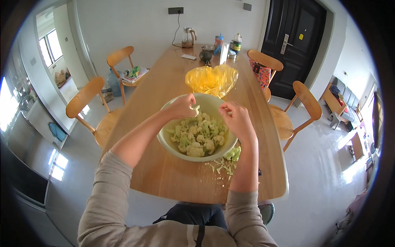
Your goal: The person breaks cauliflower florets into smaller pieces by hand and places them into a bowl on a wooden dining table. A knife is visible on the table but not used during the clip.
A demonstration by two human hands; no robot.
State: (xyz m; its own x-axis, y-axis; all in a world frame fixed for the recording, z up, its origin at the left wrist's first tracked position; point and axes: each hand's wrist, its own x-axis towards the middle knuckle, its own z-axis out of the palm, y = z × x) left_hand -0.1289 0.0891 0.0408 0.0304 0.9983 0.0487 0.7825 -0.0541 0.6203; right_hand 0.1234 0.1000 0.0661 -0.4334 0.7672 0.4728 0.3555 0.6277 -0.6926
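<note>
A large pale green bowl (166, 148) stands on the wooden table, holding many broken cauliflower florets (200, 136). Over its far left side, my left hand (182, 106) pinches a small cauliflower piece (195, 109). My right hand (237, 119) is above the bowl's right rim with its fingers curled; whether anything is between them cannot be told. Beside the bowl, partly behind my right forearm, lie a green cauliflower stem piece (233, 153) and scattered trimmings (225, 166). A dark object (259, 172), mostly hidden, shows to the right of that forearm.
Just beyond the bowl sits a crumpled yellow plastic bag (213, 80). Farther back on the table (154, 176) are a glass kettle (187, 38), a dark round pot (205, 55), and bottles (237, 43). Wooden chairs (282, 122) flank both long sides.
</note>
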